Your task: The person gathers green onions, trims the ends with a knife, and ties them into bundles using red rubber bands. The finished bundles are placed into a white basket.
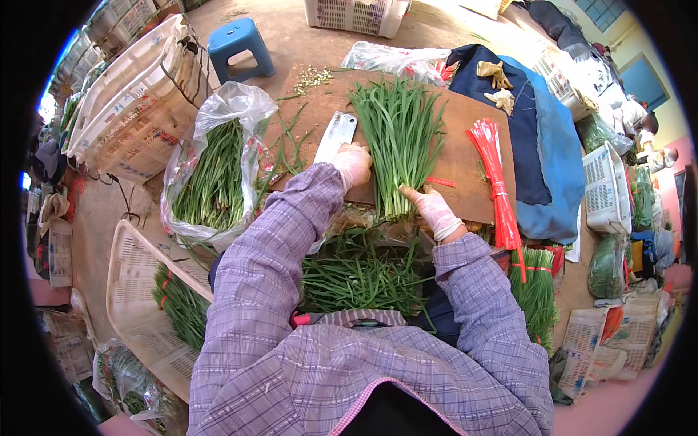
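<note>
A loose bundle of leafy green stalks, like garlic chives (401, 147), lies on a brown wooden board (463, 141), white stem ends toward me. My right hand (433, 210), in a thin pale glove, holds the bundle's lower right side near the stem ends, thumb on top. My left hand (353, 163), gloved too, is curled against the bundle's left side, over a metal cleaver (338, 133). The cleaver's handle is hidden, so whether that hand grips it is unclear. Red printed tie strips (495, 180) lie bunched at the board's right.
A plastic bag of stalks (210, 174) stands left of the board. Loose leaves (360, 278) fill the space before my lap. Tied bundles (531, 294) stand at right; a tilted crate (139, 294) holds another. Beyond are a blue stool (240, 46) and gloves on dark cloth (493, 73).
</note>
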`<state>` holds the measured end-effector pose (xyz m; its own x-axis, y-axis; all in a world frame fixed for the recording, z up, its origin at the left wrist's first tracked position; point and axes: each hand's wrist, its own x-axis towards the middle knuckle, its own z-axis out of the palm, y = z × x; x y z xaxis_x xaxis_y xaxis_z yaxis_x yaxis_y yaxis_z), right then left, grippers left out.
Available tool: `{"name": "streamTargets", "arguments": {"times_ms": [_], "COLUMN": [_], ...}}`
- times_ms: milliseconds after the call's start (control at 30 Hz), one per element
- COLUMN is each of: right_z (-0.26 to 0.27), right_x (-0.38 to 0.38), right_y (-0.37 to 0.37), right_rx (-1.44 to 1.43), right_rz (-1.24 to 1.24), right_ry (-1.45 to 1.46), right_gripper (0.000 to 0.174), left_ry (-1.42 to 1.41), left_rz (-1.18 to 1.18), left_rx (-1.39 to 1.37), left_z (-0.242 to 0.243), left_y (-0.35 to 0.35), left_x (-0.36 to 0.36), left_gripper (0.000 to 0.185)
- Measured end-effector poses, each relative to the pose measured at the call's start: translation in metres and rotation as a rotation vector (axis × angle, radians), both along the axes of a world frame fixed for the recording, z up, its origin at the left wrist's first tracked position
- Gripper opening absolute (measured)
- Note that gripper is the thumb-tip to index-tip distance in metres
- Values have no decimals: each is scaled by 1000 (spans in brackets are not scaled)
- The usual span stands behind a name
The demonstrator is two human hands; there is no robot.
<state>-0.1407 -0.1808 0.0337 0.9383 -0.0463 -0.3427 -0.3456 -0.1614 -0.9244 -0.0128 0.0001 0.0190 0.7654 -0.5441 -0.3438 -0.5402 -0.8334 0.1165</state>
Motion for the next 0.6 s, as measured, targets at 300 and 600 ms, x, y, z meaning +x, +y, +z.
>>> {"name": "streamTargets", "arguments": {"times_ms": [300,600], "right_z": [-18,-55], "right_x": [-7,-17], "right_y": [-14,-21], "right_rx": [-77,-398], "right_rz": [-54,-278], "right_ry": [49,-170], "right_gripper": [82,70], "left_ry": [-510,309], "left_rz": [219,854], "left_rx": [-518,-1078], "left_z": [-7,-7], "left_y": [6,-21], "left_x": [-13,-75], "left_gripper": [33,73]}}
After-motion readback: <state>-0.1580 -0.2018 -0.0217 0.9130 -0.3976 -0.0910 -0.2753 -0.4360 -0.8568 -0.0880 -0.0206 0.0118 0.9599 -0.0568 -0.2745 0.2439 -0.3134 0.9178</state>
